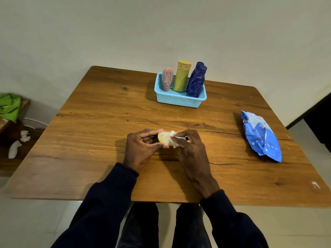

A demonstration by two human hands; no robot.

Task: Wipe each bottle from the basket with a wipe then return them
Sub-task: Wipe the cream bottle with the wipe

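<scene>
1. While working low over the near middle of the table (93, 122), grips a pale yellow bottle (161, 138) by its left end in the left hand (141, 149), thumb and fingers curled round it.
2. Pinches a white wipe (174, 139) in the right hand (192, 151), fingers bent, and presses it against the right part of that bottle, covering most of that end.
3. Holds the bottle on its side between the two hands, at the fingertips; cannot tell whether it touches the tabletop.
4. Faces a light blue basket (179, 102) well beyond the fingertips, a little to the right of the right hand.
5. Finds in that basket a pink bottle (167, 79) on the left, a mustard bottle (181, 76) in the middle and two dark blue bottles (196, 82) on the right, all standing, the blue ones leaning.
6. Has a blue wipe pack (261, 138) lying flat on the table, well to the right of the right hand.
7. Shows, far left of the left hand and off the table, a green cloth (9, 106) and some white scraps (18, 144) lower down.
</scene>
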